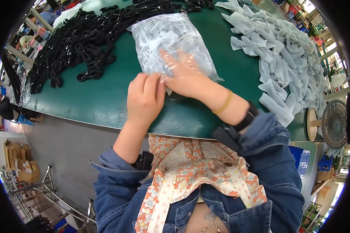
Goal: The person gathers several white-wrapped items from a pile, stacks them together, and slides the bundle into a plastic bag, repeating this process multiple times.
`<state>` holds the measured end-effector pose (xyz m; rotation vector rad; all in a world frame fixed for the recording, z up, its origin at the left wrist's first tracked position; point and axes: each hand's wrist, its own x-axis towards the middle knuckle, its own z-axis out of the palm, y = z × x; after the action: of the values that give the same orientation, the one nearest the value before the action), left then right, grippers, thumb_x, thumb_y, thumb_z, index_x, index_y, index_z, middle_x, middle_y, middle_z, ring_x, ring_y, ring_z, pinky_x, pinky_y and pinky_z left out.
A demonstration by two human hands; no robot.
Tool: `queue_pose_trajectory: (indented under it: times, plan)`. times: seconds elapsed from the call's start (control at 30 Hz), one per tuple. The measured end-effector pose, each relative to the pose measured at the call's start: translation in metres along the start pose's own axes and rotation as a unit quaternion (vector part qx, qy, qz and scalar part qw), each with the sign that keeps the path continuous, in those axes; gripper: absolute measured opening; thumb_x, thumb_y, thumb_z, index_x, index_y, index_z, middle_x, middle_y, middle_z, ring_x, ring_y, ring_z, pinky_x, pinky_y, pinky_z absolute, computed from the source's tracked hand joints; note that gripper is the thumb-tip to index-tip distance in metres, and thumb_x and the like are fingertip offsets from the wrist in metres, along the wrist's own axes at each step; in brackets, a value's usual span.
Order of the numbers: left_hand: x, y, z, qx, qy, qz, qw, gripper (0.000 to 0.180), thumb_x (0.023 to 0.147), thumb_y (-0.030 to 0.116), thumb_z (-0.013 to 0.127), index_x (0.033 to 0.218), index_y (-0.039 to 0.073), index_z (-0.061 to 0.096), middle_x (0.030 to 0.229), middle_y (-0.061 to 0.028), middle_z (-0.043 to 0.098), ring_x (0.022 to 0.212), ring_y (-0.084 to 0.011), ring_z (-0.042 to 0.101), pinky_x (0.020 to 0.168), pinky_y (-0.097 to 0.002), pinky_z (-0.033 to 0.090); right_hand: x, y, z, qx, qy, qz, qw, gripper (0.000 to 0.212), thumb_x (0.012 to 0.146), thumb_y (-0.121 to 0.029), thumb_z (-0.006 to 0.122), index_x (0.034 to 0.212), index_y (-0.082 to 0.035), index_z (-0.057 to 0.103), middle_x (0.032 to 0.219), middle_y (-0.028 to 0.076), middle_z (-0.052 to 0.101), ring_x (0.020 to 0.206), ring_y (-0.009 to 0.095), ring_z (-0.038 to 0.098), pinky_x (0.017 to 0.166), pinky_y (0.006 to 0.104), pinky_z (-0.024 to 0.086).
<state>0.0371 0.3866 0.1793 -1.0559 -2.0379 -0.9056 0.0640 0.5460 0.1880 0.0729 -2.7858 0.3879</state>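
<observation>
A clear plastic bag (175,33) filled with pale, whitish packets lies on the green table in front of me. My left hand (146,93) is closed at the bag's near left corner, its fingertips pinching the plastic edge. Over the near half of the bag, my right hand (184,73) has its fingers stretched out and spread. Those fingers are blurred, and I cannot tell whether they lie on top of the film or just under it. Its thumb side comes close to my left fingertips at the bag's near edge.
Bundled black cords (85,39) cover the table's far left. A heap of pale grey-blue pouches (280,58) spreads along the right. A fan (334,123) stands by the right table end. The table's near edge (105,126) runs before my waist; cardboard boxes (26,165) stand at lower left.
</observation>
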Motion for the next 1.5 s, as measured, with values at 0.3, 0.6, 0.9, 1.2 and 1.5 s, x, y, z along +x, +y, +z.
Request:
queue_pose_trajectory:
  times: [0.3, 0.6, 0.9, 1.2, 1.5]
  plan:
    - [-0.036, -0.009, -0.023, 0.040, -0.121, 0.016, 0.992, 0.017, 0.079, 0.007, 0.065, 0.074, 0.005, 0.050, 0.072, -0.0100, 0.049, 0.065, -0.0292, 0.051, 0.058, -0.0402, 0.039, -0.005, -0.032, 0.020, -0.023, 0.018, 0.026, 0.999, 0.067, 0.083, -0.048, 0.061, 0.142, -0.021, 0.042, 0.150, 0.026, 0.019, 0.136, 0.046, 0.026, 0.105, 0.0663, 0.019]
    - [-0.074, -0.001, -0.035, 0.064, -0.178, -0.028, 0.982, 0.020, 0.081, -0.001, 0.061, 0.066, 0.003, 0.048, 0.067, -0.0124, 0.046, 0.061, -0.0312, 0.046, 0.057, -0.0420, 0.036, -0.112, 0.025, -0.014, 0.030, 0.062, -0.103, 0.992, 0.051, 0.082, -0.034, 0.066, 0.128, -0.016, 0.054, 0.145, 0.022, 0.033, 0.133, 0.040, 0.035, 0.101, 0.0629, 0.030]
    - [-0.034, 0.063, -0.015, -0.101, -0.220, 0.096, 0.966, 0.009, 0.075, 0.004, 0.066, 0.073, 0.004, 0.057, 0.074, -0.0085, 0.054, 0.065, -0.0280, 0.052, 0.059, -0.0399, 0.040, -0.272, 0.143, -0.092, -0.253, 0.263, 0.322, 0.874, 0.034, 0.075, -0.009, 0.066, 0.109, -0.006, 0.063, 0.113, 0.015, 0.056, 0.102, 0.034, 0.054, 0.087, 0.0431, 0.045]
    - [0.020, 0.180, 0.116, -0.125, -0.311, 0.283, 0.898, 0.038, 0.073, 0.021, 0.071, 0.108, 0.009, 0.060, 0.103, -0.0071, 0.056, 0.093, -0.0260, 0.055, 0.081, -0.0426, 0.043, -0.290, 0.132, -0.083, -0.085, 0.214, 0.121, 0.966, 0.045, 0.074, -0.003, 0.064, 0.118, -0.007, 0.060, 0.113, 0.016, 0.055, 0.102, 0.035, 0.054, 0.091, 0.0410, 0.044]
    - [0.026, 0.175, 0.131, -0.110, -0.430, 0.245, 0.862, 0.026, 0.072, 0.021, 0.072, 0.090, 0.009, 0.058, 0.091, -0.0059, 0.056, 0.088, -0.0256, 0.056, 0.077, -0.0405, 0.043, -0.304, 0.164, -0.103, 0.135, 0.230, 0.258, 0.929, 0.045, 0.071, -0.001, 0.064, 0.115, -0.004, 0.060, 0.113, 0.014, 0.056, 0.105, 0.032, 0.055, 0.091, 0.0378, 0.045]
